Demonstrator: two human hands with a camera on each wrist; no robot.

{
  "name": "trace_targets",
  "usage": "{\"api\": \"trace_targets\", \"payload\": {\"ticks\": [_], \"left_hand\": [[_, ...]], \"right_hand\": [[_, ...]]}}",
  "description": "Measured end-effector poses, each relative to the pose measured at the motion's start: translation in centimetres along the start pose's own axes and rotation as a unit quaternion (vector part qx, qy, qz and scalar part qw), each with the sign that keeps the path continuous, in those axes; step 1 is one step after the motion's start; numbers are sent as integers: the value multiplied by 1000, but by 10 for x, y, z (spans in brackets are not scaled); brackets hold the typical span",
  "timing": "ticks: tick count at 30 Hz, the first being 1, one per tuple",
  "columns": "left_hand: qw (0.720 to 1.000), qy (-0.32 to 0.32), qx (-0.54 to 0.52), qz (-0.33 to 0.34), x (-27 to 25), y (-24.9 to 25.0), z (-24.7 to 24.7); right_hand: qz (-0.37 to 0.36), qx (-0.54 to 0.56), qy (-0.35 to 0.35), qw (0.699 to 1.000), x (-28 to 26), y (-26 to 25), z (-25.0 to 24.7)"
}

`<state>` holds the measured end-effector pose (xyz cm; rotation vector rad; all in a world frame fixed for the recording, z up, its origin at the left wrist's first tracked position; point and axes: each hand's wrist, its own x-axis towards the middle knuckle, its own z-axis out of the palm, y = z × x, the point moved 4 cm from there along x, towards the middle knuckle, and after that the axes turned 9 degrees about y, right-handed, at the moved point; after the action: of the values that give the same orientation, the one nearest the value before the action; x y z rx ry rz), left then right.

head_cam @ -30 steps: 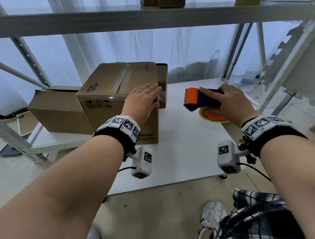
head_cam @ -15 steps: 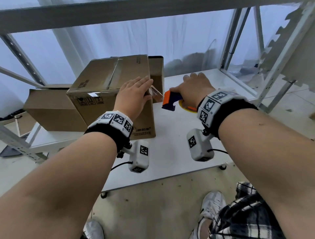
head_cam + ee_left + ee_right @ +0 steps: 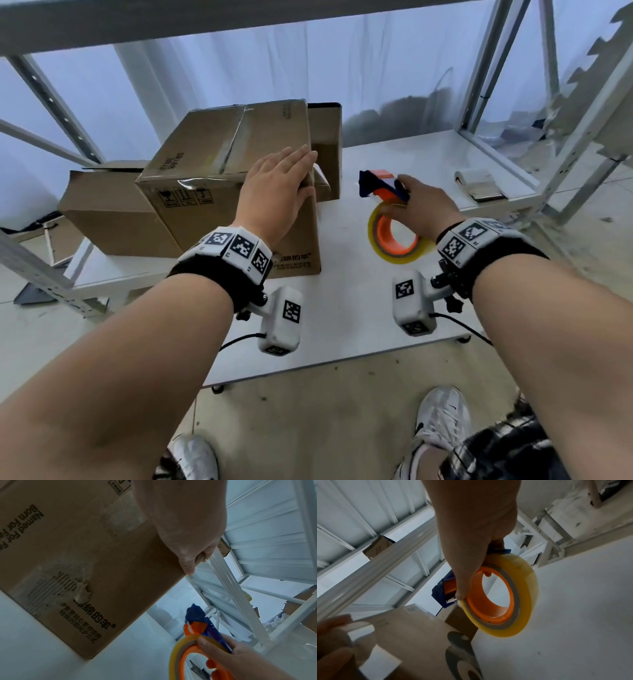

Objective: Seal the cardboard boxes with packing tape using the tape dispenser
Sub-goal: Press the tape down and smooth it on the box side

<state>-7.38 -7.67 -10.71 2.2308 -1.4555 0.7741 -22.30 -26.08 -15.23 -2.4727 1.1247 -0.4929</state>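
The cardboard box (image 3: 82,555) carries black English print on its side reading "Named For" and "Born For", each line cut off at the picture's edge, and below it rows of Chinese characters ending in a ® mark, beside a torn barcode label whose digits cannot be read. In the head view its front face (image 3: 191,212) shows three small handling pictograms in frames, and more print along the top that is too small to read. The wristbands (image 3: 236,245) and wrist cameras (image 3: 291,310) bear black-and-white square marker codes, not letters.
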Motion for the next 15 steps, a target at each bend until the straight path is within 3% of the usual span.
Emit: {"api": "trace_targets", "payload": {"ticks": [8, 12, 15], "left_hand": [[1000, 13, 14, 4, -1, 1, 3], [999, 30, 13, 1, -1, 1, 4], [999, 35, 12, 2, -2, 1, 4]], "right_hand": [[153, 94, -17, 984, 11, 25, 53], [177, 117, -16, 977, 5, 37, 67], [175, 73, -32, 981, -1, 46, 77]]}}
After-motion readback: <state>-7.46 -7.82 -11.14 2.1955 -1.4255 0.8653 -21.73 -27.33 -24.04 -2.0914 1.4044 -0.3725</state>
